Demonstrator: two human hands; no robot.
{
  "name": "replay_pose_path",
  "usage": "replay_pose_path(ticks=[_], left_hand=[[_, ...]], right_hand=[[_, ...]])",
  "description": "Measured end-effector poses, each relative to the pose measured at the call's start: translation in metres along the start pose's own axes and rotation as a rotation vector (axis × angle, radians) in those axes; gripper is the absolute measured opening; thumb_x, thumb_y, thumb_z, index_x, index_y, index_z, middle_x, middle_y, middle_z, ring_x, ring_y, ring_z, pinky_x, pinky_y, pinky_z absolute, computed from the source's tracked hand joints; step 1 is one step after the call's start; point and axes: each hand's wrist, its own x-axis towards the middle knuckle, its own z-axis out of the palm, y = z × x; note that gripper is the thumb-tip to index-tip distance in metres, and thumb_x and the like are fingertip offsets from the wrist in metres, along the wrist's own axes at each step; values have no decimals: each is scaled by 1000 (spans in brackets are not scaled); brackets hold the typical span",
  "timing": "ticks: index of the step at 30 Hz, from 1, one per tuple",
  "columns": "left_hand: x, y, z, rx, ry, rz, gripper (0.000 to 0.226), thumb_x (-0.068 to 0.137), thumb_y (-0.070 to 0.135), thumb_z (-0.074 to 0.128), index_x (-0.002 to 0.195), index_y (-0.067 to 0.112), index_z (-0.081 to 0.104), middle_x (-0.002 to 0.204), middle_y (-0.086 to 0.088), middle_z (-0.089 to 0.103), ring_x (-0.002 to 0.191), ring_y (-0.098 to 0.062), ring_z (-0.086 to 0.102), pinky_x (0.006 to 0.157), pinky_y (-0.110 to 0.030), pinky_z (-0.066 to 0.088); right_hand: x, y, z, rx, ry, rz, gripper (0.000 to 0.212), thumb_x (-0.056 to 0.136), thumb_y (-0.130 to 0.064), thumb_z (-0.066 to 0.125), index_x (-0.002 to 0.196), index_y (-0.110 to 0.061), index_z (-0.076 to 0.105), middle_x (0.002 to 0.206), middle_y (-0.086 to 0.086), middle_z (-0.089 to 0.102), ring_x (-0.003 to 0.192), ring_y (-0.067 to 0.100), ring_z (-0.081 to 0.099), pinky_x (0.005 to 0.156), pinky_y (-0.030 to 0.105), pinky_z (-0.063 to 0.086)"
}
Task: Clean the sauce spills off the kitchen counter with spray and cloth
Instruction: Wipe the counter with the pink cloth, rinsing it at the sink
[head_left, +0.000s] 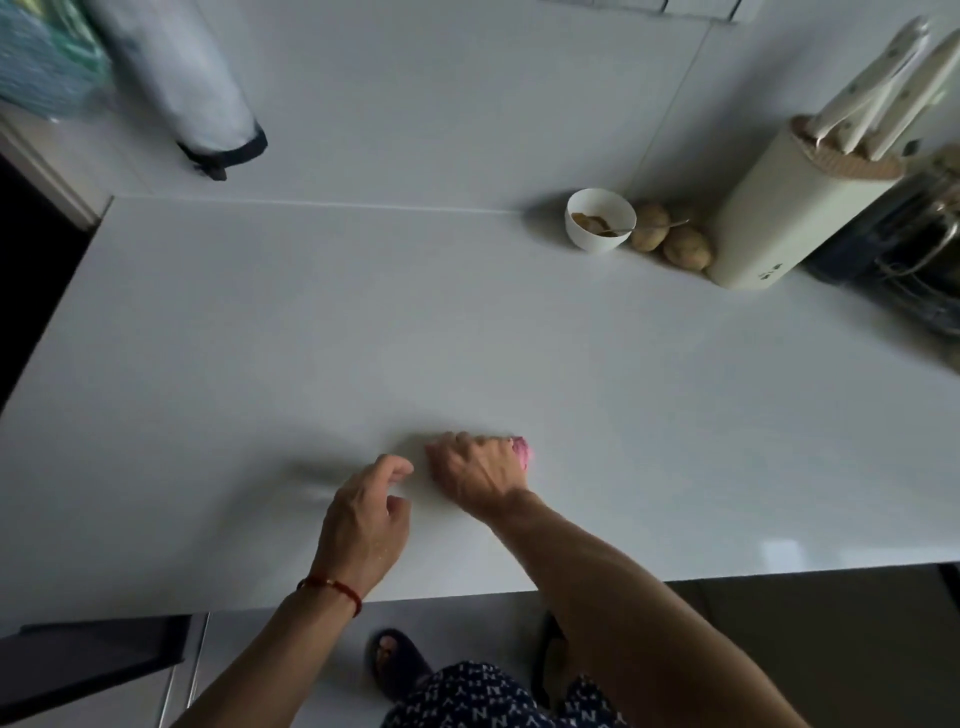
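Note:
The white kitchen counter (363, 322) fills the view. My right hand (475, 475) presses down on a pink cloth (522, 451) near the counter's front middle; only the cloth's right end shows past my fingers. My left hand (363, 519) hovers just left of it, fingers curled and apart, holding nothing. No sauce spill or spray bottle can be made out in this dim view.
A white bowl (600, 219) with sauce residue and a spoon stands at the back right, beside two potatoes (670, 239) and a cream knife block (784, 208). A dark rack (914, 260) sits at the far right. A white hanging item (182, 78) is at the back left.

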Motion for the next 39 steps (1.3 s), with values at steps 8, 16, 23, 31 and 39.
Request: replay_pose_path(ticks=[8, 16, 23, 31, 39], left_hand=[[5, 23, 20, 33, 107, -164, 34, 87, -4, 55, 111, 18, 64, 112, 2, 68, 103, -14, 62, 91, -30, 51], [37, 107, 83, 96, 144, -72, 29, 81, -2, 56, 94, 22, 66, 95, 8, 71, 89, -14, 66, 81, -33, 55], [34, 138, 117, 156, 74, -20, 26, 84, -2, 58, 95, 21, 65, 94, 7, 70, 89, -14, 66, 80, -31, 56], [24, 154, 143, 57, -117, 55, 25, 83, -2, 55, 90, 19, 67, 88, 8, 71, 83, -11, 67, 79, -27, 54], [11, 167, 166, -209, -397, 240, 20, 89, 4, 61, 96, 20, 69, 91, 13, 72, 85, -1, 67, 76, -11, 52]], right_hand=[[-19, 163, -26, 62, -4, 490, 30, 97, -53, 46, 112, -36, 65, 110, -1, 75, 102, 34, 71, 85, 42, 47], [-31, 205, -24, 114, 16, 198, 28, 97, -44, 55, 91, -22, 71, 89, 1, 76, 78, 34, 74, 67, 33, 39], [-75, 328, -40, 175, 27, 578, 25, 99, -50, 51, 92, -26, 54, 91, 3, 71, 86, 34, 70, 68, 36, 46], [-129, 222, -4, 243, 213, 398, 27, 95, -39, 62, 78, -17, 57, 72, 7, 64, 64, 34, 64, 59, 37, 44], [-184, 165, -50, 1372, 167, 730, 38, 108, -42, 53, 96, -10, 68, 91, 15, 73, 86, 33, 73, 82, 49, 59]])
